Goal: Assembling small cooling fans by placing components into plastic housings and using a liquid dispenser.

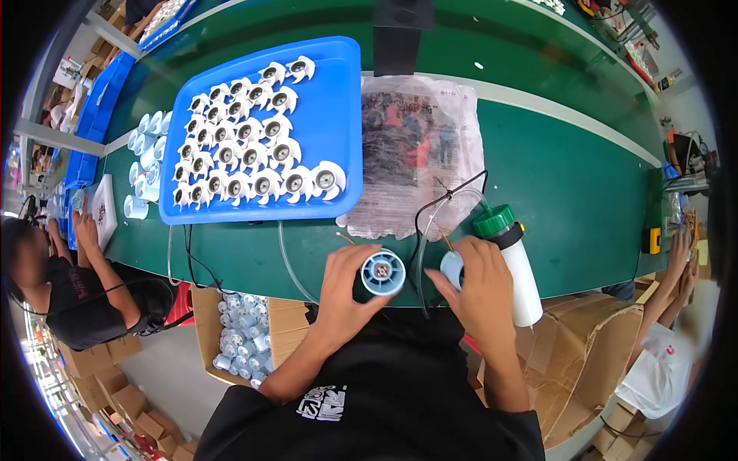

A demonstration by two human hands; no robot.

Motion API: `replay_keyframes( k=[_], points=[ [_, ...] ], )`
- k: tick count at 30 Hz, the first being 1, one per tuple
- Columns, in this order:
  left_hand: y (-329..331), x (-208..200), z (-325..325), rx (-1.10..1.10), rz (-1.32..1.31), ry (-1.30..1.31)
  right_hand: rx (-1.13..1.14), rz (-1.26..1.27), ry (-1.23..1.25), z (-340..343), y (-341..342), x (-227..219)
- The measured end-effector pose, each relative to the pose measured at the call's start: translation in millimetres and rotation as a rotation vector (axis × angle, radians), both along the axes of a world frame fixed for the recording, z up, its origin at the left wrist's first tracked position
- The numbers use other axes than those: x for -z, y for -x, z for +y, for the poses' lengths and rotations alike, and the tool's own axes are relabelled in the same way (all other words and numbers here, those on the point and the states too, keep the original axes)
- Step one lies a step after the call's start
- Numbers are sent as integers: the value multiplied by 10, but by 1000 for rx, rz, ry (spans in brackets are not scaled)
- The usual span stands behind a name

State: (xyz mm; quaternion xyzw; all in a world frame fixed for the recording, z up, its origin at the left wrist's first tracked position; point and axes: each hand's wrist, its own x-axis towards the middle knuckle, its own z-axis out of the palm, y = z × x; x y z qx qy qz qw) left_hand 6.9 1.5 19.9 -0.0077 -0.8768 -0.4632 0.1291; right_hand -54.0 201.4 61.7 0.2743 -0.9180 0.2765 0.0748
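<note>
Head view: printed sheet [419, 150] beside blue tray [338, 115]

We look steeply down from head height, close above the blue tray [338, 115], facing across the green bench [576, 184].

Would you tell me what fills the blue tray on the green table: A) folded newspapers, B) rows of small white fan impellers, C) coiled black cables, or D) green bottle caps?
B: the blue tray holds rows of small white fan impellers with grey hubs, lying beyond the left hand and right hand.
</note>
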Motion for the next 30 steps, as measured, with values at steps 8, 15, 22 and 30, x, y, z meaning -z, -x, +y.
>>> replay_keyframes(
  k=[8, 15, 22, 30],
  points=[
    [55, 91, 30, 31, -98, 92, 243, 35, -23, 2, -83, 193],
    [73, 108, 27, 41, -77, 94, 437, -96, -324, 494, -58, 51],
    [73, 139, 12, 34, -58, 107, 547, -201, -366, 481, 17, 139],
    [73, 106, -20, 24, -112, 66, 485, -49, 151, 919, 48, 11]
  ],
)
